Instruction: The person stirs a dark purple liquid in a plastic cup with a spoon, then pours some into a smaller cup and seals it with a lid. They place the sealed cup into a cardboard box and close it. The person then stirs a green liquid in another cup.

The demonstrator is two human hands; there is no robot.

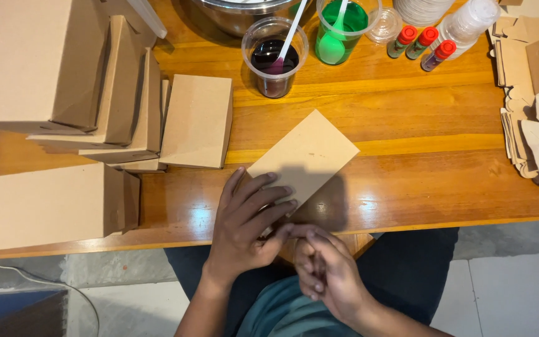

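Observation:
I hold a flat brown cardboard box blank tilted over the front edge of the wooden table. My left hand grips its near corner with fingers spread across its face. My right hand is below the table edge, fingertips pinching the same lower corner beside my left thumb.
Several folded cardboard boxes stand stacked and leaning at the left, one lying flat. Flat die-cut blanks pile at the right edge. At the back stand a cup of dark liquid, a green cup, small red-capped bottles and a metal bowl.

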